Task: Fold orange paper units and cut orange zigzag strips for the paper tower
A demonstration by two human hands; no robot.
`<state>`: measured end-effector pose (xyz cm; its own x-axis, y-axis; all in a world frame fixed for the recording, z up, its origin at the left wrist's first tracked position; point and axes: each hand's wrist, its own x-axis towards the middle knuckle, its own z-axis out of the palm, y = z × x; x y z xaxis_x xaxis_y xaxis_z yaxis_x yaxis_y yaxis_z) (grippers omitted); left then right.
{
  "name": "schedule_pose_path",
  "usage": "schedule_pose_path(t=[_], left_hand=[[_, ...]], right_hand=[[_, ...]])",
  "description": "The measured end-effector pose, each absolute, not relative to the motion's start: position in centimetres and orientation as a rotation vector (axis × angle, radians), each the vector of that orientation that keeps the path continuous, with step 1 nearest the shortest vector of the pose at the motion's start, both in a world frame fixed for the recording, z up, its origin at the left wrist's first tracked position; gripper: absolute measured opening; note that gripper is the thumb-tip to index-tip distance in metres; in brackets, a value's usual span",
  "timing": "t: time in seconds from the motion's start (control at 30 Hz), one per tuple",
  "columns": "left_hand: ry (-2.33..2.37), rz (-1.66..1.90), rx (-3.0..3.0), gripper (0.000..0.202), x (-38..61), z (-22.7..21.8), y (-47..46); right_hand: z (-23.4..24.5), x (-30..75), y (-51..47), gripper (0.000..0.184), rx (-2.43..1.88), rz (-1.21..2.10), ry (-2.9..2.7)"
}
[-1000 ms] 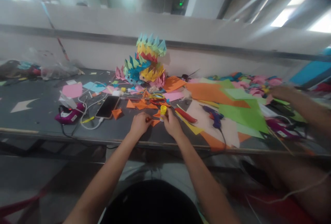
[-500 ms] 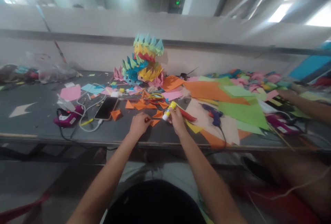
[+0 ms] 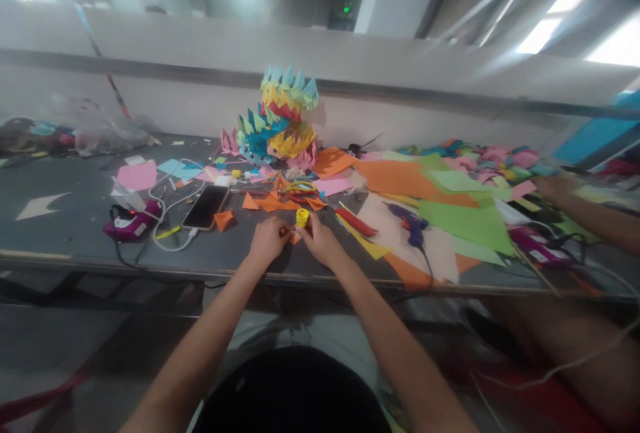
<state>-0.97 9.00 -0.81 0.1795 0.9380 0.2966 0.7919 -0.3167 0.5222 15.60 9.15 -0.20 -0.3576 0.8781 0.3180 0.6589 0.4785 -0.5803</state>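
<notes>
My right hand (image 3: 323, 239) is closed around a glue stick (image 3: 302, 217), whose yellow end points up. The stick's lower end comes down at my left fingertips. My left hand (image 3: 270, 239) has its fingers pinched together at a small orange paper piece (image 3: 295, 239), mostly covered by both hands. Just beyond them lie several folded orange paper pieces (image 3: 273, 202) and yellow-handled scissors (image 3: 301, 187). A separate folded orange piece (image 3: 224, 220) sits left of my left hand, beside a phone (image 3: 206, 207).
A many-coloured folded-paper model (image 3: 280, 119) stands at the back. Right of my hands are a red-handled tool (image 3: 357, 222), a glue gun (image 3: 414, 225) and coloured sheets (image 3: 460, 219). A purple power strip (image 3: 133, 221) lies left. Another person's arm (image 3: 590, 209) reaches in at right.
My right hand has moved left with the glue stick and tipped it upright, bringing it to my left fingertips. My left hand stays in nearly the same place.
</notes>
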Motion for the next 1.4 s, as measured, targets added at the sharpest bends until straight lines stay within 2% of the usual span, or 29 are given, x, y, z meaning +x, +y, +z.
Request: schedule_pose_path(t=[0.2, 0.43, 0.53, 0.63, 0.73, 0.87, 1.4], left_hand=[[1.689, 0.81, 2.224, 0.012, -1.0, -0.6, 9.0], [1.693, 0.823, 2.212, 0.012, -0.9, -0.5, 8.9], [1.685, 0.83, 2.2, 0.012, -1.0, -0.6, 8.9], [1.672, 0.847, 2.166, 0.014, -1.0, -0.6, 8.9], [1.622, 0.89, 2.135, 0.015, -1.1, -0.4, 8.7], [1.54, 0.893, 2.103, 0.014, -1.4, -0.5, 8.7], [1.187, 1.27, 1.879, 0.013, -1.5, -1.0, 8.7]], right_hand=[[-0.4, 14.9, 9.7, 0.048, -1.314, 0.332, -2.213], [-0.2, 14.9, 9.3, 0.036, -1.337, 0.151, -2.26], [-0.2, 15.2, 9.3, 0.038, -1.394, 0.121, -2.05], [-0.4, 15.9, 9.7, 0.037, -1.427, 0.237, -1.655], [-0.7, 16.8, 10.5, 0.027, -1.349, 0.479, -1.289], [-1.2, 17.5, 11.4, 0.023, -1.209, 0.746, -1.039], [-1.2, 17.5, 11.4, 0.028, -1.088, 0.804, -1.003]])
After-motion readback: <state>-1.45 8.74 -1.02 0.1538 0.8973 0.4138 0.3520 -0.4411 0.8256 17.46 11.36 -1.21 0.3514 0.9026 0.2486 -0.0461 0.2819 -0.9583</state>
